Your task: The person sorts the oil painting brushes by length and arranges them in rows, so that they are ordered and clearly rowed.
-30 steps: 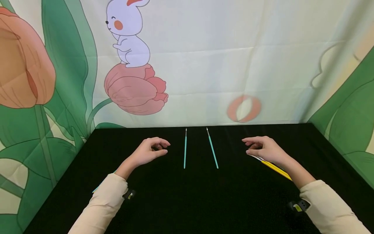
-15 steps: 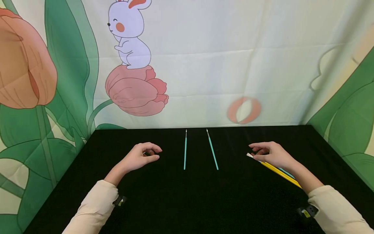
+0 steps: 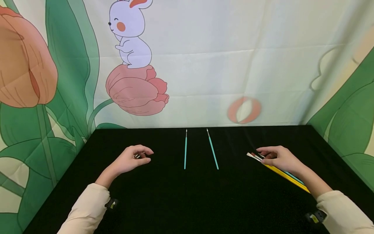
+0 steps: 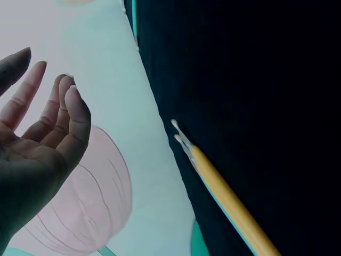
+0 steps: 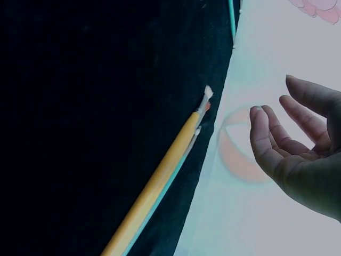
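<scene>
My left hand (image 3: 130,159) hovers over the left part of the black table, fingers loosely bent and holding nothing. Beneath it, brush tips (image 3: 137,156) show between thumb and fingers; the left wrist view shows a yellow paintbrush (image 4: 229,201) with a teal one (image 4: 222,207) alongside. My right hand (image 3: 281,160), also loosely bent and holding nothing, is above yellow paintbrushes (image 3: 287,177) and a teal paintbrush (image 3: 295,178). Their white and reddish-brown bristles point away from me; the forearm hides the handle ends. Two thin teal paintbrushes, one nearly straight (image 3: 185,152) and one slanted (image 3: 213,152), lie between the hands.
A black cloth (image 3: 187,201) covers the table. Behind its far edge hangs a pale curtain (image 3: 204,74) printed with a rabbit, tulips and leaves. The curtain's green-leaf part (image 3: 347,130) borders the table on the right.
Both hands have drawn apart, left hand to the left and right hand to the right, and slightly nearer to me. More of the right-hand brushes now shows. The two middle brushes stay put.
</scene>
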Tool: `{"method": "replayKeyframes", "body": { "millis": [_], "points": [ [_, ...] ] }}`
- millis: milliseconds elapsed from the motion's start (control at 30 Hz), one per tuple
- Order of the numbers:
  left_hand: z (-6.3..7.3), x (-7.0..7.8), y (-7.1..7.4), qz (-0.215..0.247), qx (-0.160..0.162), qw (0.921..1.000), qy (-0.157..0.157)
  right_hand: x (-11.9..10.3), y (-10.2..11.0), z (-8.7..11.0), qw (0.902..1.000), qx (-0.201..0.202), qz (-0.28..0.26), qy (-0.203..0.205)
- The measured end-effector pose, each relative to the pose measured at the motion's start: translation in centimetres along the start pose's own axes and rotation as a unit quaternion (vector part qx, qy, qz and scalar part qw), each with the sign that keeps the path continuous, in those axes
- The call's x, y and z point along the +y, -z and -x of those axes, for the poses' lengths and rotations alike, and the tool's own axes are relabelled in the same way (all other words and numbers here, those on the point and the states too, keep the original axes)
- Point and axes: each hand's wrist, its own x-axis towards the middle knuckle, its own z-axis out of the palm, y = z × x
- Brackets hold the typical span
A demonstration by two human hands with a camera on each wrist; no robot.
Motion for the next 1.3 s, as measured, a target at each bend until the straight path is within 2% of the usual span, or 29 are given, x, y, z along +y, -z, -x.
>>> {"method": "replayKeyframes", "body": {
  "millis": [400,533,933,1300],
  "points": [
    [1.7,-3.1,1.2,0.005,0.002,0.9997,0.024,1.9,0.0,1.3,0.9999,0.0,-0.007,-0.014],
    [2.2,-3.6,1.6,-0.002,0.007,0.9995,0.031,2.5,0.1,1.5,0.9997,-0.001,0.0,-0.025],
    [3.7,-4.9,2.9,0.012,0.009,0.9966,0.081,3.3,0.4,1.9,0.999,-0.001,0.005,-0.045],
    [4.4,-6.7,3.7,-0.016,-0.01,0.994,0.108,5.1,0.6,2.3,0.9983,0.002,0.004,-0.058]
  ]
}}
